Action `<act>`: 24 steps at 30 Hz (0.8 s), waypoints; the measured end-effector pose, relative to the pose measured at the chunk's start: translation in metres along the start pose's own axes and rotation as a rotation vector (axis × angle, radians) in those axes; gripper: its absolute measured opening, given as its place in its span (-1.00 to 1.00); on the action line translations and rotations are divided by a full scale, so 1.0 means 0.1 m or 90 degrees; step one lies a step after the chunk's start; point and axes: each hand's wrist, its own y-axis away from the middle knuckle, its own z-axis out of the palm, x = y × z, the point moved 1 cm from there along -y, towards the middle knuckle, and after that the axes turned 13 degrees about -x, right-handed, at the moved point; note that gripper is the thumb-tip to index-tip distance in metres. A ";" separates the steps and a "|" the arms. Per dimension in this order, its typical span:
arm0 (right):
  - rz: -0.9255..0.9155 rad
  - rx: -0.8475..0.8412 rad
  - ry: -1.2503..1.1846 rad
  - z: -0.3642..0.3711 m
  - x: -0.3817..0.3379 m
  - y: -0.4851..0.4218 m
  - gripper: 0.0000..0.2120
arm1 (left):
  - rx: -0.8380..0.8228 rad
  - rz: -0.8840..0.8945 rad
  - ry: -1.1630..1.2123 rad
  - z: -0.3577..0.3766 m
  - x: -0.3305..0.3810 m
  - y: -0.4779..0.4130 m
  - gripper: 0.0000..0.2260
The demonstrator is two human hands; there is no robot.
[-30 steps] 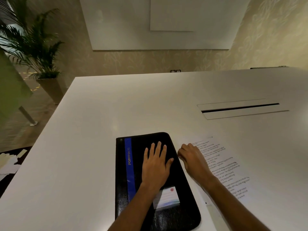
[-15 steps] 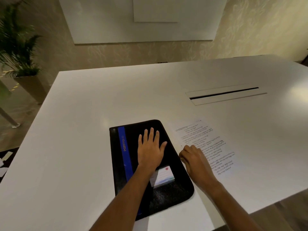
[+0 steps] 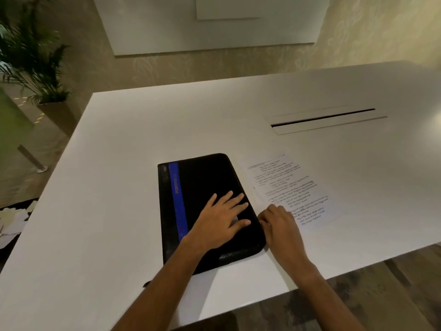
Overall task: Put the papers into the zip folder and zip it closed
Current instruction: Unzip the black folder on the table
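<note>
A black folder (image 3: 205,206) with a blue stripe lies flat on a white table (image 3: 119,163). It sits near the front edge of the table, right in front of the person. The left hand (image 3: 222,220) lies flat on top of the folder, on its near right part. The fingers (image 3: 236,199) are spread wide and point to the right. This hand holds nothing; it just rests on the cover.

The right hand (image 3: 281,223) is at the right edge of the folder, touching it. Its fingers are curled in tight at that edge. What they pinch is too small to tell.

The papers (image 3: 288,187) lie flat on the table just beside the folder, on its right. The right hand covers their near left corner. The left hand does not touch them.

A long dark slot (image 3: 322,118) is in the table, farther back and well apart from the hands.
</note>
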 end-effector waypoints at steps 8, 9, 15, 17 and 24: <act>-0.011 0.003 -0.025 -0.03 0.04 0.33 -0.87 | 0.004 -0.047 -0.039 0.20 0.09 0.07 -0.40; -0.008 0.003 -0.031 -0.03 0.03 0.40 -0.87 | 0.010 -0.045 -0.038 0.22 0.08 0.08 -0.41; 0.024 -0.002 -0.095 -0.01 -0.03 0.69 -0.89 | 0.025 -0.045 -0.033 0.27 0.08 0.09 -0.46; 0.036 -0.003 -0.116 0.01 -0.09 0.77 -0.92 | 0.025 -0.049 -0.024 0.28 0.08 0.09 -0.46; 0.057 -0.012 -0.147 0.17 -0.42 0.98 -0.88 | 0.015 -0.063 -0.007 0.28 0.08 0.06 -0.44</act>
